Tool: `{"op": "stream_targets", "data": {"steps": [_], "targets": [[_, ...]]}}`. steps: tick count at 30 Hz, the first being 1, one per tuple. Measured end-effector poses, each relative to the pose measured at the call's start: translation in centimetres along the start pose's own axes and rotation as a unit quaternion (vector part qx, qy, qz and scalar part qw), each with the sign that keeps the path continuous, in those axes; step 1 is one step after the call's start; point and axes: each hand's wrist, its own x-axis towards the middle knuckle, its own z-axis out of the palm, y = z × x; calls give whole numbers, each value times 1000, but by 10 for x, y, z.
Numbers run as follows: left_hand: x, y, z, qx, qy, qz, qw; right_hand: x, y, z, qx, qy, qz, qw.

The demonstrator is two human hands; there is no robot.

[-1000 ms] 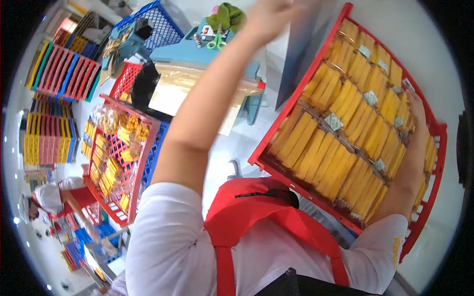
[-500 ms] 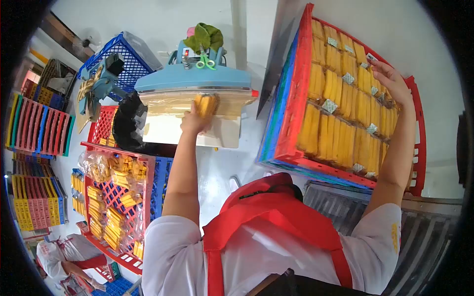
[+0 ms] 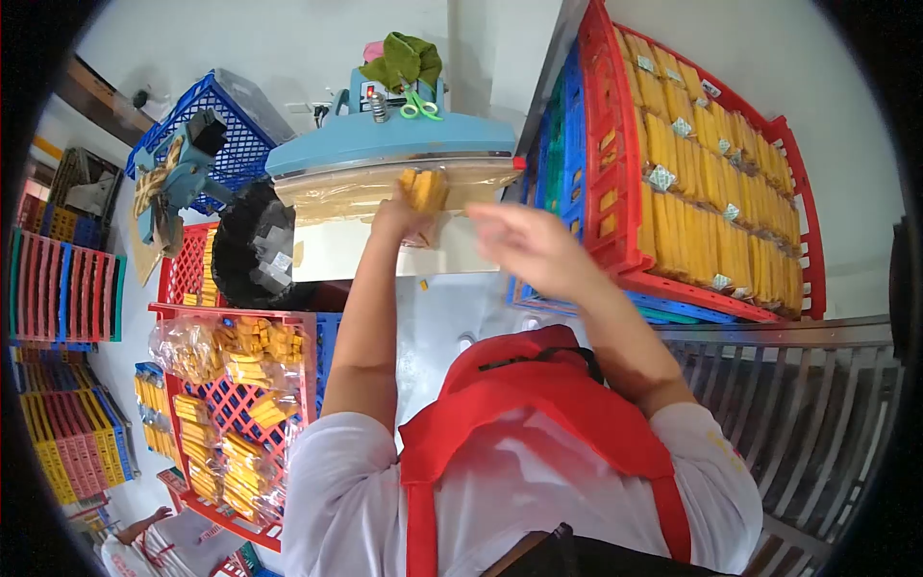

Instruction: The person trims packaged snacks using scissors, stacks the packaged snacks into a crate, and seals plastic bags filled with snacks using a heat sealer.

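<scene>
My left hand [image 3: 392, 217] is closed on a clear bag of yellow sticks [image 3: 424, 190], held over the front of a blue sealing machine [image 3: 385, 137]. The bag lies against the machine's tan strip, above a white board [image 3: 332, 252]. To the right of the board, my right hand [image 3: 524, 240] hangs in the air, blurred, and whether it holds anything cannot be made out. Beyond it stands a red crate [image 3: 623, 216] filled with rows of bagged yellow sticks, some with small white packets on them.
Green scissors [image 3: 420, 104] and a green cloth [image 3: 401, 60] rest on the machine. At left are a black-lined bin [image 3: 236, 252], a blue crate [image 3: 227, 159] and a red crate [image 3: 310, 370] with bagged sticks. A co-worker [image 3: 178, 543] is at lower left.
My right hand has left the red crate of bagged sticks and moved left toward the machine. My left hand, which came down to the machine with the bag earlier, stays there.
</scene>
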Motion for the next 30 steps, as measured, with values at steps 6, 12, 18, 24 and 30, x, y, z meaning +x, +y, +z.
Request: {"op": "stream_targets", "data": {"steps": [6,12,18,24,30], "targets": [[-7,-4,-3,-28,7,17,999,140,139,25,187,148,245,940],[-15,-2,-13,-21,-16,10,1000,191,158,53,387,238,310,835],[-5,-18,-13,-210,-73,49,974,215,174,74,254,345,212,879],[-6,-32,-11,-370,-116,103,916,214,161,79,99,346,216,908],[-62,-67,-3,-452,-146,109,873,176,151,127,-12,242,215,946]]}}
